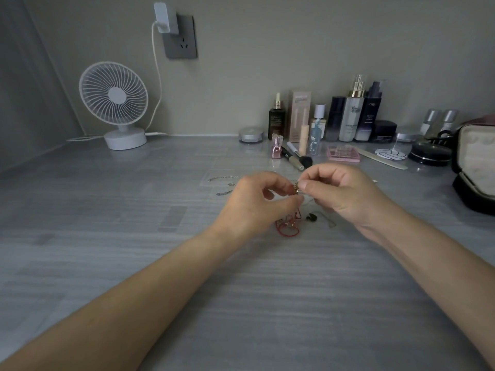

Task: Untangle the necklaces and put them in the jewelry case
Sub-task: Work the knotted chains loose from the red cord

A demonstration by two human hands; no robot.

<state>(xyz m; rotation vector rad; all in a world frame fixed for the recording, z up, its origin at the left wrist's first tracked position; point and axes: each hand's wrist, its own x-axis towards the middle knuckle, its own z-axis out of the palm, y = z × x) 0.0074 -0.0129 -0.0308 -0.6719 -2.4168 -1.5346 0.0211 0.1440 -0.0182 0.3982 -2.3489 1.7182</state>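
Both sets of fingers are clenched in tight here, tips nearly meeting. My left hand has thumb and forefinger pinching the little gold bit of the necklace tangle, other fingers curled under. The right hand is doing the same, thumb and forefinger nipped on that gold bit from the other side.

A red cord from the tangle sits bunched on the table just below the fingertips, with a black pendant under the right fingers. A silver chain lies loose just left of the left knuckles, untouched. The jewelry case is well off to the right of the right hand, lid open, pale lining.

As for labels, the white bottle beyond the right fingers shows an "H". The rest, and the dark bottle beside it, are too blurry to read.
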